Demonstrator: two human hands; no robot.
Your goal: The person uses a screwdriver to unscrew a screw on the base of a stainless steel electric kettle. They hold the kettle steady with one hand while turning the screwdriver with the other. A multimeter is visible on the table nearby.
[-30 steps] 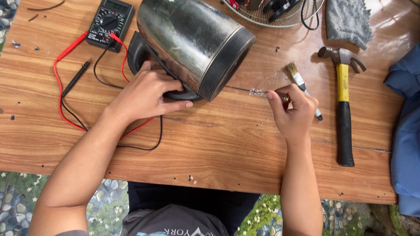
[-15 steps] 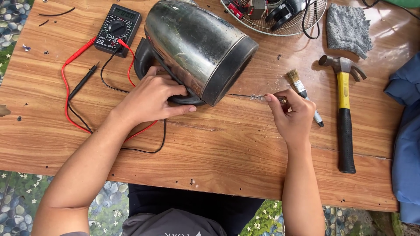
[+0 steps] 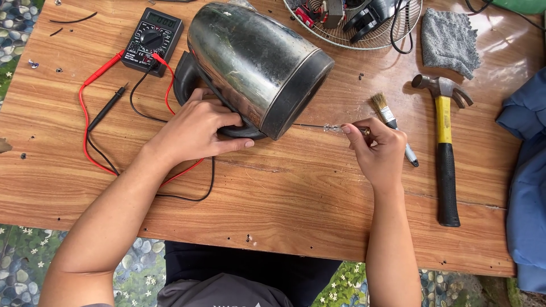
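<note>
Head: screwdriver (image 3: 335, 128) in right grip (image 3: 378, 153), kettle (image 3: 256, 65) left.

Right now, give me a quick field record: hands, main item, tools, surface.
left hand: resting on the kettle handle, steadying it
right hand: gripping a screwdriver, tip at the kettle base
kettle: steel, lying on its side, base toward the right hand
multimeter: left of the kettle, red and black leads on the table
brush: beside the right hand
hammer: right of the brush
table: wood
</note>
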